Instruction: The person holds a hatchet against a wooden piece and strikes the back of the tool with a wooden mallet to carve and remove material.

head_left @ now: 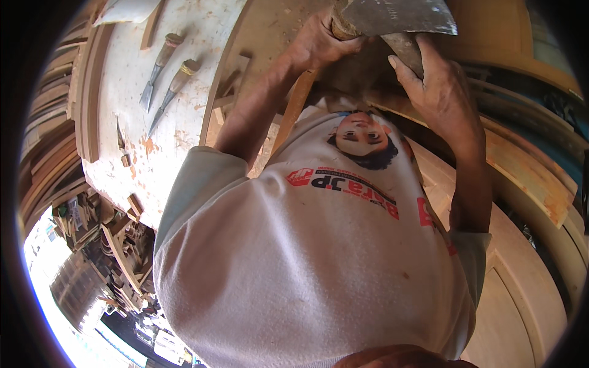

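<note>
i held a broad grey metal blade (399, 15) at the upper edge of the view, ahead of my chest, with one wooden part on either side. the fingers of my left hand (320, 44) were clamped on a brown wooden grip (343, 27) at the left end of the blade; the fingertips were partly hidden. the fingers of my right hand (443, 92) were closed on a rounded wooden handle (405, 54), which ran below the blade, with the thumb along its near side. whether the grip and the handle belonged to one tool, i could not tell.

to my left stood a pale, stained worktop (205, 37). two chisels (169, 44) with wooden handles lay on it, side by side and apart, their metal ends toward the lower left. a wooden strip (150, 29) lay beyond them, near a white sheet (126, 11) at the far corner. long boards (92, 92) lay along the left edge of the worktop, and a small wood block (126, 161) lay nearer to me. a pile of wood offcuts (116, 251) stood below that edge. to my right were curved-looking planks (527, 172) and a panelled wooden piece (500, 306). my light printed shirt (294, 264) filled the centre.
</note>
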Tool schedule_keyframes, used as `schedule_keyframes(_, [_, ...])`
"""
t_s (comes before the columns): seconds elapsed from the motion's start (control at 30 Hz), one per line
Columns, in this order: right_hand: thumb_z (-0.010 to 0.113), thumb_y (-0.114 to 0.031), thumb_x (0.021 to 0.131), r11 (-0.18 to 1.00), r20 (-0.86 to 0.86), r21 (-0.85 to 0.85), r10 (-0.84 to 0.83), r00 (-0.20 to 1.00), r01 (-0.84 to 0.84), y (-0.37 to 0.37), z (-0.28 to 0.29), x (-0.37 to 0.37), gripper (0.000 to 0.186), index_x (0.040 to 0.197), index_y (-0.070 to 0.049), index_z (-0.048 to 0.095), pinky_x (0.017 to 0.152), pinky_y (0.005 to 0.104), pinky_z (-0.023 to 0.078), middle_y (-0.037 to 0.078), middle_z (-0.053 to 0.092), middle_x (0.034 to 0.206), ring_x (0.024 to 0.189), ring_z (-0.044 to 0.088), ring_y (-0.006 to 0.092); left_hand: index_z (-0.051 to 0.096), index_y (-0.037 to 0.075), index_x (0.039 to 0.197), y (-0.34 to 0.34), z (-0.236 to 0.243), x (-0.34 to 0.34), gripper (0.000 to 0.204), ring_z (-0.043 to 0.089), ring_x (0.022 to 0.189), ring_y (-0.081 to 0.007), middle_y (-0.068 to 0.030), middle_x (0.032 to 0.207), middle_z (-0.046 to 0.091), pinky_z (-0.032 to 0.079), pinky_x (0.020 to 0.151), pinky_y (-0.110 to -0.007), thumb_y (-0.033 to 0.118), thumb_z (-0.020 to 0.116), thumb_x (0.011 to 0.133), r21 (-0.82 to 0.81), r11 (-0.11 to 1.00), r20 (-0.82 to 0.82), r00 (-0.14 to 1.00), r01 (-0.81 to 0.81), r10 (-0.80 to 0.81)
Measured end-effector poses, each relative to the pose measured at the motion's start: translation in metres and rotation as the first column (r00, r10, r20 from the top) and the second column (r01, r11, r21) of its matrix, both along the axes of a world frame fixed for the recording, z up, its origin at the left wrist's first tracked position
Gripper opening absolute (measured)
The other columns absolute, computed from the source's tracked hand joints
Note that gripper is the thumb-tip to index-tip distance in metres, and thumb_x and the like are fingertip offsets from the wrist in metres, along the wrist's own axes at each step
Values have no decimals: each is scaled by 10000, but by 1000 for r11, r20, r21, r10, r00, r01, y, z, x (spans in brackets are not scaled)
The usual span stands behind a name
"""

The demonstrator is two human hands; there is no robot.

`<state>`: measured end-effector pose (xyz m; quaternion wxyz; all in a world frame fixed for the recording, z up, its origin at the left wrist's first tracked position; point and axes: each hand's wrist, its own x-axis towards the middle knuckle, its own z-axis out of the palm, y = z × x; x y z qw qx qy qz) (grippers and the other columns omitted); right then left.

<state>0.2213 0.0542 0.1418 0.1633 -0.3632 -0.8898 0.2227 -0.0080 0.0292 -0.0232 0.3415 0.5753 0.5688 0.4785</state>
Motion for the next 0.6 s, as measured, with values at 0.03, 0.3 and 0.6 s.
schedule_keyframes(0.03, [697,-327,980,999,-31,-13,33,999,-33,2,-5,0,390,1146,12,599,753,472,528,258,682,884,829,657,473,681,63,1145,3,-2,-4,310,655,923,-132,0,988,704,555,832,-296,95,778,852,-46,999,-221,975,-27,16])
schedule_keyframes(0.3, [690,-343,986,987,-115,-163,-22,993,3,5,-10,-1,385,1119,11,617,754,470,539,248,702,900,825,701,434,711,75,1060,12,20,-21,185,629,817,-138,-20,892,676,523,707,-326,132,714,884,44,996,206,976,-79,68])
schedule_keyframes(0.6, [688,-361,1000,969,-199,-248,-61,978,10,-3,-10,-1,453,1249,14,632,807,369,530,115,699,942,820,647,198,723,44,990,-23,38,6,148,635,763,-70,38,860,705,549,708,-269,85,781,860,148,988,328,945,-38,-13])
